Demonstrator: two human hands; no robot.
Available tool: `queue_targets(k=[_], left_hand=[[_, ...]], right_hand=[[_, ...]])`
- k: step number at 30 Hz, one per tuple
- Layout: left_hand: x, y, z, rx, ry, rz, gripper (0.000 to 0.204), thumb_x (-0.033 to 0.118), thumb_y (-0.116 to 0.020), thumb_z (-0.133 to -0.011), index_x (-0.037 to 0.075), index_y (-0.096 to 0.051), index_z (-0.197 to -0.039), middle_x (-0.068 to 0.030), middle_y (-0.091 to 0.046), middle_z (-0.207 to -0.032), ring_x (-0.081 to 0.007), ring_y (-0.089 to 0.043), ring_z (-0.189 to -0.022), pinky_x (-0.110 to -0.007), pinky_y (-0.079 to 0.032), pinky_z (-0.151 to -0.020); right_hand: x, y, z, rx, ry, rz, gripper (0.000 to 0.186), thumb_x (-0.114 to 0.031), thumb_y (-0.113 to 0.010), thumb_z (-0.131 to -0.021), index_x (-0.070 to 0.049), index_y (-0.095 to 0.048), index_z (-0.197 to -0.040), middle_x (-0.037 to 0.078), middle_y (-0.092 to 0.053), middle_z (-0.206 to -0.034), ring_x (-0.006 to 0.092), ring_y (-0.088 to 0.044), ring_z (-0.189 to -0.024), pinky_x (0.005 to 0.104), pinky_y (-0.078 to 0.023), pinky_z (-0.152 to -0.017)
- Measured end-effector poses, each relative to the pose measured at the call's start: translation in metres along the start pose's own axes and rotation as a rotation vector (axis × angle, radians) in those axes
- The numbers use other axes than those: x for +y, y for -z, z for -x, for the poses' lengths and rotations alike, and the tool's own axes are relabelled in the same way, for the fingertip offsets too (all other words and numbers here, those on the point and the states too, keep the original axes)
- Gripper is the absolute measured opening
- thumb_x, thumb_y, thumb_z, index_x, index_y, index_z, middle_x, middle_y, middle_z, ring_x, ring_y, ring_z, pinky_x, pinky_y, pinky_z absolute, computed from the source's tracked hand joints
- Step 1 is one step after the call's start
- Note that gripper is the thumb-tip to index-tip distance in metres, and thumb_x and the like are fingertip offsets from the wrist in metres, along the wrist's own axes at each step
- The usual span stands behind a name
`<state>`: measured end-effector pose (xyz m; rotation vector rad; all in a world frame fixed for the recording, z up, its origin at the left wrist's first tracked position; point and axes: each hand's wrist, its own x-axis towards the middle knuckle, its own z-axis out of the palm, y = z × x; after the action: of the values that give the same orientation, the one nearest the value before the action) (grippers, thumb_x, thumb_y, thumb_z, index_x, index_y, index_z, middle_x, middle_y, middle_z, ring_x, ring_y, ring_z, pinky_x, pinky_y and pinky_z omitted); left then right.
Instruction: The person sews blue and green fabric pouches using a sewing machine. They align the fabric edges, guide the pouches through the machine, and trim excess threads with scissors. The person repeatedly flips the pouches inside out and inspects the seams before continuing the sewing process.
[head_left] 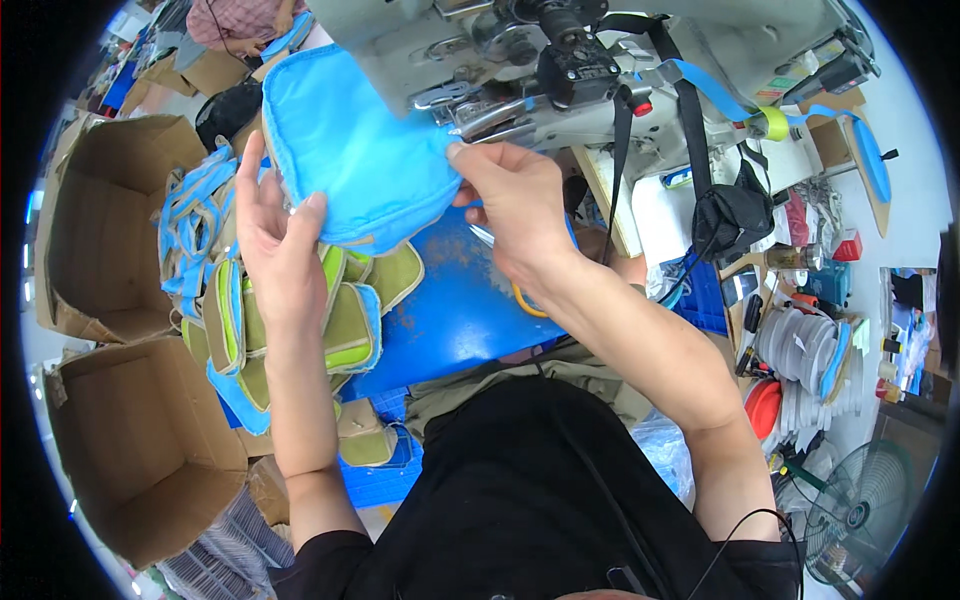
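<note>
We log the blue pouch [370,150] beside the sewing machine [578,72], above the blue table [455,290]. Right grip [522,195] pinches its right edge, presumably for control; left grip [277,225], loosely spread at the left edge, apparently steadies it.

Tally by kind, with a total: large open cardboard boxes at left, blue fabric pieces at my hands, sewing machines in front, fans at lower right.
Large open cardboard boxes: 2
Blue fabric piece: 1
Sewing machine: 1
Fan: 1
Total: 5
</note>
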<state>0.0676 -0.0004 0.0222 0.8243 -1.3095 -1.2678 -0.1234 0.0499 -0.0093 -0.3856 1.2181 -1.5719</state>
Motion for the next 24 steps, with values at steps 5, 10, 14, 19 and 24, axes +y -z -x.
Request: queue_targets(k=[5, 10, 14, 19, 24], left_hand=[[-0.003, 0.003, -0.009, -0.033, -0.053, -0.039, 0.080, -0.008, -0.061, -0.087, -0.002, -0.024, -0.158, -0.0204, -0.049, -0.145, -0.0244, -0.053, -0.130, -0.036, -0.044, -0.109], [0.000, 0.002, -0.012, -0.033, -0.052, -0.063, 0.081, -0.008, -0.061, -0.086, -0.003, -0.024, -0.158, -0.0199, -0.049, -0.147, -0.0245, -0.051, -0.133, -0.035, -0.043, -0.110], [-0.001, -0.001, -0.013, -0.021, -0.090, -0.088, 0.082, -0.008, -0.061, -0.085, -0.003, -0.023, -0.158, -0.0199, -0.049, -0.147, -0.0244, -0.051, -0.134, -0.035, -0.043, -0.109], [-0.001, 0.002, -0.015, -0.036, -0.093, -0.096, 0.083, -0.009, -0.060, -0.084, -0.004, -0.023, -0.158, -0.0204, -0.049, -0.146, -0.0252, -0.051, -0.134, -0.036, -0.043, -0.109], [0.000, 0.000, -0.013, -0.028, -0.097, -0.068, 0.084, -0.010, -0.060, -0.084, -0.004, -0.022, -0.158, -0.0208, -0.048, -0.146, -0.0256, -0.052, -0.133, -0.036, -0.044, -0.109]], right_hand=[[0.001, -0.001, 0.001, 0.016, 0.021, 0.008, 0.017, -0.015, -0.079, -0.088, 0.000, -0.070, -0.088, 0.005, -0.070, -0.080, 0.0090, -0.062, -0.063, 0.0228, -0.041, -0.050], [0.002, -0.006, 0.005, 0.020, 0.043, -0.020, 0.018, -0.015, -0.079, -0.088, 0.001, -0.069, -0.089, 0.005, -0.070, -0.080, 0.0099, -0.064, -0.063, 0.0226, -0.043, -0.050], [0.004, -0.007, 0.004, 0.025, 0.048, -0.019, 0.018, -0.014, -0.079, -0.088, 0.001, -0.070, -0.090, 0.006, -0.070, -0.079, 0.0101, -0.065, -0.063, 0.0224, -0.044, -0.051], [0.005, -0.007, 0.005, 0.007, 0.041, 0.009, 0.022, -0.022, -0.080, -0.088, -0.004, -0.069, -0.091, 0.003, -0.067, -0.081, 0.0116, -0.066, -0.071, 0.0251, -0.046, -0.058], [0.006, -0.009, 0.006, 0.034, 0.040, -0.020, 0.019, -0.017, -0.079, -0.089, 0.000, -0.070, -0.090, 0.004, -0.069, -0.079, 0.0105, -0.065, -0.066, 0.0241, -0.045, -0.053]])
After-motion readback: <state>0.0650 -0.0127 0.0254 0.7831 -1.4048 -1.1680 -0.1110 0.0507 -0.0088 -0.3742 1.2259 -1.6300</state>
